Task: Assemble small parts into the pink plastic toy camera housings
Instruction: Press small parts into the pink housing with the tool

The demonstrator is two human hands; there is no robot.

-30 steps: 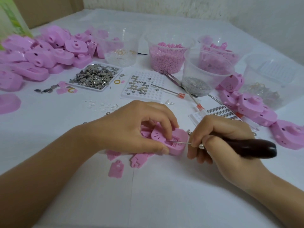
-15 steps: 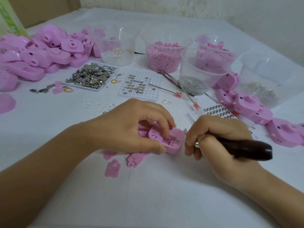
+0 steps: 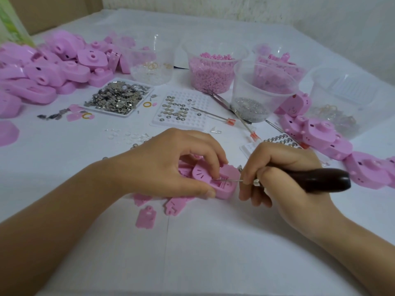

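The left hand's (image 3: 171,165) fingers (image 3: 215,161) are curled closely over a pink housing (image 3: 229,185), which is gripped between the thumb along its near edge and the fingertips pressed on its top; the right hand's (image 3: 284,178) fingers are wrapped tightly round a dark-handled pick (image 3: 320,180), with the thumb and forefinger pinched near the metal collar; the thin metal shaft (image 3: 232,180) is pointed leftward into a recess in the housing's upper face, just beside the left forefinger; both forearms are brought in from the near corners and the hands are almost met over the middle of the white table (image 3: 192,248), the right wrist being laid low; the housing is rested on the table upon a few loose pink pieces (image 3: 146,216), its open side turned up, with a rounded pink part bearing short radial marks set in it; what is held in the recess cannot be made out
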